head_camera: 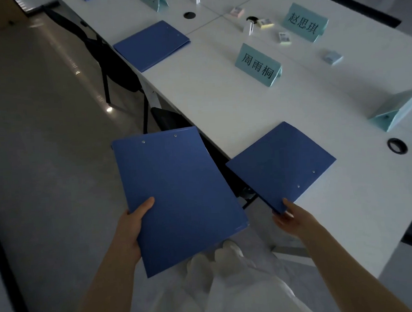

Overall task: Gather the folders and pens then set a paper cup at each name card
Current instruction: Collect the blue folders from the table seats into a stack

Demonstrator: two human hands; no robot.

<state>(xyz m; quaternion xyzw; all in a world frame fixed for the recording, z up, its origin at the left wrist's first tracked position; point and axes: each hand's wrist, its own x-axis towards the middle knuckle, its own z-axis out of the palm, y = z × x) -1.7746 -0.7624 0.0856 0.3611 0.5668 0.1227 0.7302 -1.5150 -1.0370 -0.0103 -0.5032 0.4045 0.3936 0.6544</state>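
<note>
Head view shows you partway through gathering: your left hand (134,223) holds one blue folder (181,196) clear of the table (221,102), thumb on top near the lower left edge and fingers hidden beneath, so that grip is closed on it. Your right hand (289,217) pinches the near corner of a second blue folder (281,163), which lies on the table edge just in front of you and overhangs it on the side toward the held folder; that grip is closed on the corner too.

Expect these folders to be light, thin and fairly stiff, with a smooth cover that may slip against another folder. A corner pinch will likely let the far end droop or swing, so I would take it further along an edge, or slide it onto the folder in your left hand and clamp both together.

Both are plain dark blue rectangles, closed flat, each with two small metal rivets near one short edge. A third blue folder (152,44) lies on the table well beyond the one under your right hand, past the nearest pale green name card (257,64). No pens or paper cups are clearly visible.
</note>
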